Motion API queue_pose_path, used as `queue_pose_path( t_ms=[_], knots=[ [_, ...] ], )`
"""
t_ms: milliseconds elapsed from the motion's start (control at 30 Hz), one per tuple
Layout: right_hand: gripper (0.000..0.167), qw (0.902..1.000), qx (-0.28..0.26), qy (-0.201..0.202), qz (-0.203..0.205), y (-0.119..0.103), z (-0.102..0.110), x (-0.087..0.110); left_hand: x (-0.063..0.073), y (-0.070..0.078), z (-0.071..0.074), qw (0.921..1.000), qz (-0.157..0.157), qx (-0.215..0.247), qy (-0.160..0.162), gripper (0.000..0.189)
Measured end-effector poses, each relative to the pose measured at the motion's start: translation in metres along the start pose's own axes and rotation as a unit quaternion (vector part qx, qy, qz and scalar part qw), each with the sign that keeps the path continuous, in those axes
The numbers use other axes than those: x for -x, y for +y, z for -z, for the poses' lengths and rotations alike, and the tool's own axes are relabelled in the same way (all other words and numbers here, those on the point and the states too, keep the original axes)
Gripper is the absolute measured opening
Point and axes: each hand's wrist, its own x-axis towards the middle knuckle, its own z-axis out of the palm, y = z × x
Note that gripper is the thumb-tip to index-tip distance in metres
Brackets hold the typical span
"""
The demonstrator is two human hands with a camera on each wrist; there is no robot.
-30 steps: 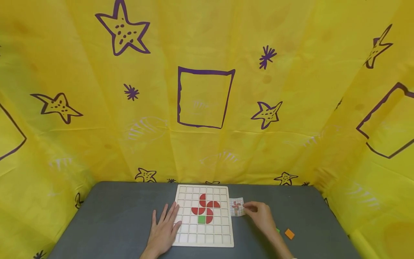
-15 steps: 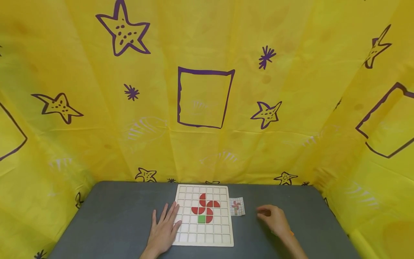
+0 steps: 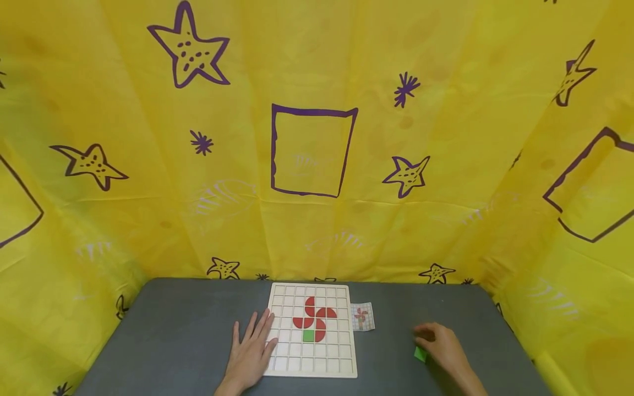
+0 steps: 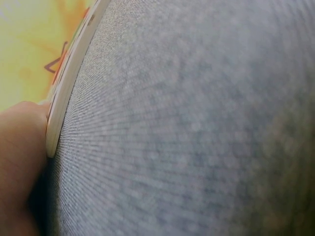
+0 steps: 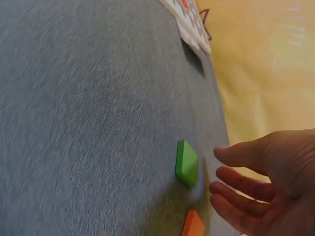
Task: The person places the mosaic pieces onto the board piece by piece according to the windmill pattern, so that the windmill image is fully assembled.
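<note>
A white gridded board [image 3: 342, 352] bears several red curved tiles [image 3: 320, 330] set like a pinwheel, with one green square tile [image 3: 309, 335] below them. Fingers outstretched, my left hand [image 3: 249, 352] rests on the board's left edge. My right hand [image 3: 442, 347] hovers beside a loose green tile [image 5: 187, 164] on the table. In the right wrist view its thumb and fingers are apart, loosely bent, with nothing between them. An orange tile [image 5: 193, 224] lies near the green one; the hand hides it in the head view.
A small printed card [image 3: 367, 319] with a red pinwheel picture lies against the board's right side. Dark grey cloth covers the table [image 3: 188, 324]. Yellow curtains [image 3: 317, 236] with purple drawings stand behind it and at both sides.
My right hand has let go of the card and moved right and nearer me, to the loose green tile. The card stays by the board. My left hand has not moved.
</note>
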Motion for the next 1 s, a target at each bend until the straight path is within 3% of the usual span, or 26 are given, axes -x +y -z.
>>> queue_pose_path(
  t_ms=[133, 433, 567, 700, 1000],
  knots=[
    [0.019, 0.9991, 0.042, -0.008, -0.005, 0.008, 0.003, 0.001, 0.001, -0.004, -0.004, 0.9998, -0.008, -0.001, 0.018, 0.053],
    [0.047, 0.9903, 0.086, -0.073, -0.081, 0.023, 0.018, 0.006, 0.000, -0.001, 0.002, 0.9990, 0.020, -0.003, -0.039, 0.056],
    [0.035, 0.9886, 0.082, -0.093, -0.086, 0.025, 0.022, 0.009, 0.000, 0.000, 0.003, 0.9990, 0.022, -0.002, -0.040, 0.056],
    [0.021, 0.9913, 0.066, -0.085, -0.077, 0.026, 0.022, 0.012, -0.001, 0.000, 0.001, 0.9991, 0.019, 0.000, -0.038, 0.056],
    [0.023, 0.9916, 0.039, -0.082, -0.093, 0.032, 0.026, 0.011, -0.001, 0.000, 0.000, 0.9997, 0.010, -0.003, -0.021, 0.055]
  ],
)
